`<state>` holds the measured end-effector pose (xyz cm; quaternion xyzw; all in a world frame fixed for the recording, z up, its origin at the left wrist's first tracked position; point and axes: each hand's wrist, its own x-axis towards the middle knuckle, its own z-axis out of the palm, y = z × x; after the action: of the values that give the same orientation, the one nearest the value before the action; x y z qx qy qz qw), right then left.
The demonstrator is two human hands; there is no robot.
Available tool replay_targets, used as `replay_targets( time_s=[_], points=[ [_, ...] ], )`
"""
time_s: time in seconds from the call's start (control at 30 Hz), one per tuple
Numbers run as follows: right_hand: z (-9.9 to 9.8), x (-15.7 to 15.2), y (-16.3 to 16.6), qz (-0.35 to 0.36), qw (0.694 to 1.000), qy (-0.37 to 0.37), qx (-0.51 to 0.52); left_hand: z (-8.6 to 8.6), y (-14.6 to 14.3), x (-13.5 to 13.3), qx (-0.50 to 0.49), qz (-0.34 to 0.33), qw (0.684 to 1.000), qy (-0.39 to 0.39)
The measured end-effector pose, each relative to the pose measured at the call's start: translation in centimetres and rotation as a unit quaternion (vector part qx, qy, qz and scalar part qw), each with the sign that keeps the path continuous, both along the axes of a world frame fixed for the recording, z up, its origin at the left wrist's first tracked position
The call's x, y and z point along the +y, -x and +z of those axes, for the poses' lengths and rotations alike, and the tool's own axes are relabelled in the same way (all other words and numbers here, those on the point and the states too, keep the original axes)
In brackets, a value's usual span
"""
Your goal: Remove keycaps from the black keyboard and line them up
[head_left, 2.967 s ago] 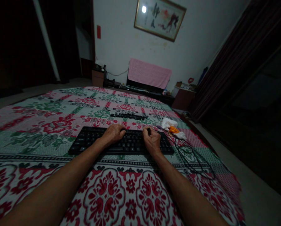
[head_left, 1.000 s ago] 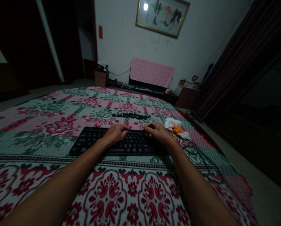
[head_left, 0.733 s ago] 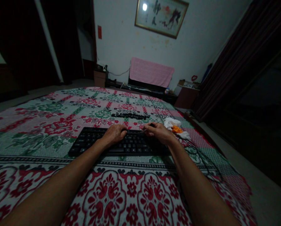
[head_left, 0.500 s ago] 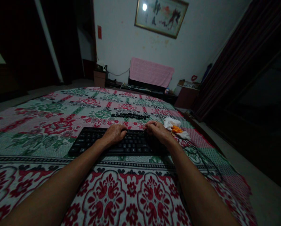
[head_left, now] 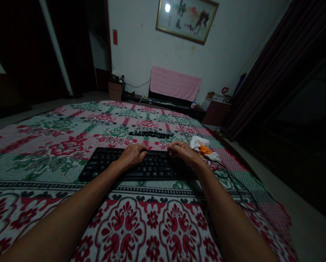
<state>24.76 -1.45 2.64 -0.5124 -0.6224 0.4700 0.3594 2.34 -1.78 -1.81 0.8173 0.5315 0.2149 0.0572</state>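
A black keyboard lies on a floral cloth. The left hand rests on it; the right hand curls its fingers together by the far edge (whether either grips anything, I cannot tell). Beyond lies a row of small black pieces.

The left hand, right hand and both forearms were seen bare, the forearms tapered toward slim wrists.
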Motion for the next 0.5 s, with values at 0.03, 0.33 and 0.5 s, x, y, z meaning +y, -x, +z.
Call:
replay_targets(
  time_s=[0.03, 0.33, 0.5],
  points=[
    [-0.13, 0.06, -0.03, -0.001, 1.000, 0.003, -0.003, 0.03, 0.01, -0.02, 0.001, -0.002, 1.000, -0.001],
    [-0.53, 0.27, 0.00, -0.016, 0.999, 0.001, -0.052, 0.24, -0.08, -0.13, 0.007, -0.003, 1.000, 0.001],
    [-0.20, 0.14, 0.46, -0.032, 0.998, 0.001, -0.061, 0.03, -0.05, 0.00, 0.008, 0.005, 1.000, 0.000]
  ],
)
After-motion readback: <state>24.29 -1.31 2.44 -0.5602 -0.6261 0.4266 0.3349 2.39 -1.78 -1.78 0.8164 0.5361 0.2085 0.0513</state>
